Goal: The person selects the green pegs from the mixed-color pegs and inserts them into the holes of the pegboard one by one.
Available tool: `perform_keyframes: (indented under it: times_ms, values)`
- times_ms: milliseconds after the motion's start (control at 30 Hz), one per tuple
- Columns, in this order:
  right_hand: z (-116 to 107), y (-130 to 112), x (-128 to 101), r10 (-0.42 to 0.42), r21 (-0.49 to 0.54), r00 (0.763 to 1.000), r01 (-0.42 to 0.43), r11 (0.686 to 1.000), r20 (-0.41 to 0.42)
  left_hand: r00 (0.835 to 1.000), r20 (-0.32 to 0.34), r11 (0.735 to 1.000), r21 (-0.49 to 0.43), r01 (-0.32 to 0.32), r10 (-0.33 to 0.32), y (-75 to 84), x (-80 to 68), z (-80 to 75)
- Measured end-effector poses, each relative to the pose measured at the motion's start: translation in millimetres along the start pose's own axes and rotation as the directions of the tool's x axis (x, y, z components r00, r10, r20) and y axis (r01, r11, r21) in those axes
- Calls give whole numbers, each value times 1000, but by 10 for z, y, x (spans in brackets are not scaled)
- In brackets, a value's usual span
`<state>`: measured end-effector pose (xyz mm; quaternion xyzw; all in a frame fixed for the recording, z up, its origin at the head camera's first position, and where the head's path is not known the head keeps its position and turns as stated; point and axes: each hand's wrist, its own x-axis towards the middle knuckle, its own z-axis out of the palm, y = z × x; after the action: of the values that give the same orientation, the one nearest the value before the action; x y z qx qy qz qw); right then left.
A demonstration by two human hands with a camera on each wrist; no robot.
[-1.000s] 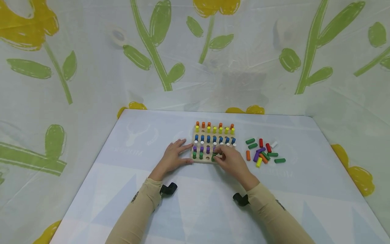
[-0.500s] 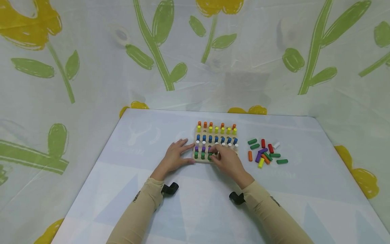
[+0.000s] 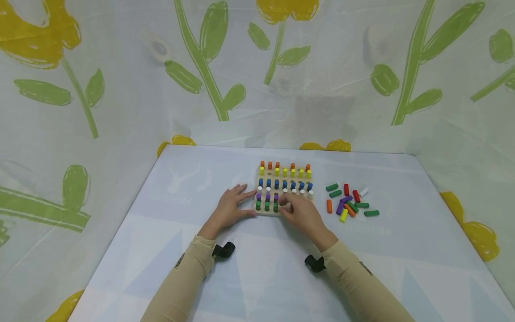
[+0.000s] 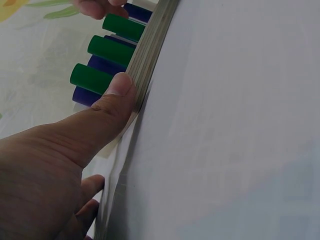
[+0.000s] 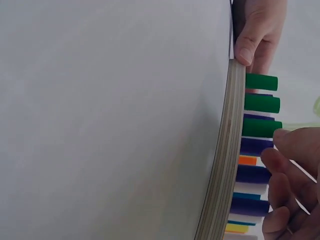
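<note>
Pegboard (image 3: 283, 190) near bench's far middle: back rows mostly filled, three green pegs (image 3: 266, 205) seated in front row, left hand (image 3: 230, 209) flat, bracing its left edge, right hand (image 3: 299, 211) pinching third peg, loose pegs (image 3: 349, 201) toward right edge left.

You see one wooden peg board (image 3: 263, 212) with three green pegs (image 3: 266, 206) standing in its near row and seven blue pegs (image 3: 284, 184) in one row. Beside it lies one loose pile (image 3: 348, 201) holding five green pegs and two red pegs (image 3: 346, 189).
</note>
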<state>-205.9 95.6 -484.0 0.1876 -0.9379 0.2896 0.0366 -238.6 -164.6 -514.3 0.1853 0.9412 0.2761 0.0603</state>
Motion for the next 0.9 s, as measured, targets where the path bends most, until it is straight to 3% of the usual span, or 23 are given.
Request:
perform_keyframes:
  times_ms: [433, 900]
  values:
    - [-114, 130, -131, 59, 14, 998, -59, 998, -26, 1000, 0, 1000, 5, 6, -6, 9, -38, -18]
    - [-277, 311, -188, 170, 10, 985, -170, 985, 3, 1000, 0, 1000, 2, 9, -9, -7, -39, -6]
